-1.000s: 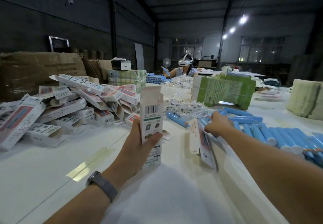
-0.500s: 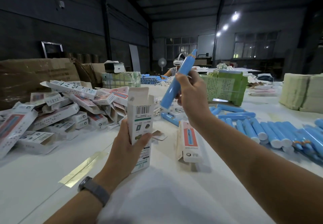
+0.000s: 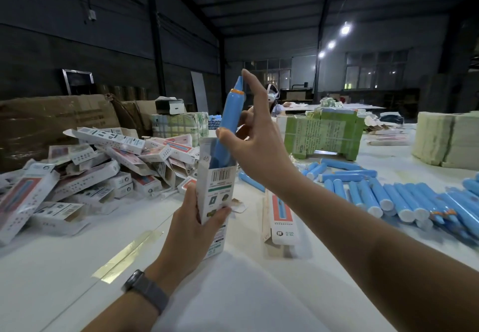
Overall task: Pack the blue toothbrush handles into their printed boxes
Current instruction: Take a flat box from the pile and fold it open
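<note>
Dim warehouse rafters hang over a white table (image 3: 64,274), and at frame centre the left hand (image 3: 193,225) grips an upright printed box (image 3: 216,197) while the right hand (image 3: 255,147) pinches a blue toothbrush handle (image 3: 229,124), forefinger extended. Its long axis runs near vertical, tapered tip up, base already inside the box mouth. Tilted further, it could snag the open flap and crease it.

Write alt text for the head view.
A right hand lowers a blue toothbrush handle into an open printed box gripped upright by the left hand. Boxes are piled at left and blue handles lie at right on a white table.
</note>
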Demonstrator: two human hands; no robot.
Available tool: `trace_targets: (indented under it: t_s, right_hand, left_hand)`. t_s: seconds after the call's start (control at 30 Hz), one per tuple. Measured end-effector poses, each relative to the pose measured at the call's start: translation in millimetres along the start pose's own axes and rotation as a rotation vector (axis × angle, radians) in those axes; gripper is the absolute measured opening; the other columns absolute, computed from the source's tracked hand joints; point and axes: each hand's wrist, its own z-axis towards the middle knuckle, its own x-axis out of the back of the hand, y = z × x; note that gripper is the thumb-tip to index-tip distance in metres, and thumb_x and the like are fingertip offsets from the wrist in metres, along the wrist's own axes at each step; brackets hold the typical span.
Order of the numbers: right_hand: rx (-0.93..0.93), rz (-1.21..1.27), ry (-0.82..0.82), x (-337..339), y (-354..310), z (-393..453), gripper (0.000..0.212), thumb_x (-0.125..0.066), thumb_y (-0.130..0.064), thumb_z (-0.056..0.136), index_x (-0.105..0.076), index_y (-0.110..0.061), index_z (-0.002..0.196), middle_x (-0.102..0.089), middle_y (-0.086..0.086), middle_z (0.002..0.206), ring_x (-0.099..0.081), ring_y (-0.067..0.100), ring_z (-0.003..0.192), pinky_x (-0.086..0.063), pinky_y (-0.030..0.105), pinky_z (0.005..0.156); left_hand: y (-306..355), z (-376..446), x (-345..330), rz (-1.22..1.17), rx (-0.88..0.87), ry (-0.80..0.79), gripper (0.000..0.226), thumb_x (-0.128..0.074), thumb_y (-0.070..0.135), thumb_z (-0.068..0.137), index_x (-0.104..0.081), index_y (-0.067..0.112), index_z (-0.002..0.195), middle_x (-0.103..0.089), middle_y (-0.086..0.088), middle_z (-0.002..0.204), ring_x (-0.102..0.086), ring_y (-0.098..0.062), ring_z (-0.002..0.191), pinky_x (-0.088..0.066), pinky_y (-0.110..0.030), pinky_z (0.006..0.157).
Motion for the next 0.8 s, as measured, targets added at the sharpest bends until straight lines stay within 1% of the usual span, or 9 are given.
trace_targets:
  t_s: [0.1,0.17,0.23,0.37,0.43,0.57,0.63,0.7,0.8]
  right_hand:
    - [0.013,-0.071,-0.036,-1,-2,-2,0.083,-0.075,-0.017,0.081,-0.023,-0.032,0.144,-0.059,-0.004,0.086,-0.063,0.017,0.064,-0.058,0.036,0.059]
    - [0.013,-0.099,-0.041,-5,-3,-6,0.08,-0.08,-0.018,0.079,-0.029,-0.027,0.14,-0.056,-0.01,0.091,-0.062,0.012,0.069,-0.055,0.024,0.06]
    - [0.002,-0.096,-0.017,-9,-2,-9,0.076,-0.081,-0.021,0.079,-0.033,-0.025,0.137,-0.053,-0.016,0.094,-0.061,0.007,0.075,-0.053,0.02,0.061]
    - [0.013,-0.129,0.025,-15,1,-15,0.063,-0.08,-0.027,0.081,-0.04,-0.022,0.13,-0.059,-0.01,0.095,-0.061,0.009,0.083,-0.051,0.024,0.065]
    - [0.026,-0.167,0.051,-20,3,-19,0.049,-0.076,-0.031,0.084,-0.047,-0.019,0.122,-0.059,-0.008,0.099,-0.059,0.012,0.089,-0.047,0.025,0.069]
    - [0.07,-0.187,0.092,-25,10,-27,0.023,-0.061,-0.035,0.093,-0.062,-0.015,0.106,-0.056,-0.009,0.107,-0.054,0.014,0.101,-0.048,0.034,0.079]
    - [0.099,-0.243,0.021,-29,17,-37,0.022,-0.06,-0.031,0.095,-0.068,-0.011,0.1,-0.054,-0.001,0.117,-0.052,0.019,0.108,-0.048,0.04,0.086]
    - [0.107,-0.291,-0.057,-35,23,-48,0.021,-0.061,-0.026,0.095,-0.071,-0.009,0.102,-0.051,0.004,0.129,-0.05,0.024,0.114,-0.045,0.044,0.093]
    - [0.086,-0.27,-0.049,-40,24,-48,0.023,-0.058,-0.028,0.094,-0.072,-0.011,0.103,-0.048,0.003,0.133,-0.048,0.024,0.118,-0.043,0.041,0.095]
  left_hand:
    - [0,0,1,0.003,-0.021,-0.006,0.03,-0.069,0.031,0.091,-0.041,0.04,0.101,-0.053,0.054,0.097,-0.056,0.021,0.095,-0.046,-0.001,0.059]
    - [-1,0,1,0.002,-0.037,-0.006,0.028,-0.068,0.03,0.092,-0.043,0.038,0.101,-0.054,0.053,0.098,-0.057,0.02,0.095,-0.046,-0.001,0.062]
    - [-2,0,2,0.005,-0.054,-0.006,0.027,-0.068,0.029,0.092,-0.044,0.038,0.101,-0.055,0.052,0.099,-0.057,0.017,0.096,-0.047,-0.002,0.064]
    - [-3,-2,3,-0.012,-0.087,0.005,0.025,-0.067,0.032,0.094,-0.045,0.035,0.103,-0.059,0.046,0.105,-0.06,0.012,0.098,-0.048,-0.003,0.068]
    - [-3,-2,3,-0.013,-0.105,0.022,0.024,-0.067,0.036,0.092,-0.046,0.034,0.103,-0.062,0.04,0.106,-0.063,0.008,0.096,-0.048,-0.005,0.068]
    - [-4,-1,4,0.014,-0.088,0.056,0.03,-0.066,0.046,0.087,-0.042,0.033,0.101,-0.061,0.042,0.104,-0.064,0.009,0.091,-0.05,-0.008,0.064]
    - [-8,2,6,0.043,-0.079,0.088,0.036,-0.073,0.033,0.088,-0.04,0.04,0.1,-0.063,0.034,0.101,-0.065,0.003,0.086,-0.052,-0.013,0.062]
    - [-12,5,8,0.061,-0.048,0.108,0.046,-0.075,0.024,0.088,-0.041,0.045,0.109,-0.064,0.029,0.097,-0.066,0.001,0.083,-0.054,-0.018,0.062]
    - [-15,7,8,0.099,-0.038,0.15,0.047,-0.075,0.022,0.087,-0.038,0.045,0.107,-0.066,0.022,0.089,-0.065,-0.003,0.078,-0.05,-0.016,0.059]
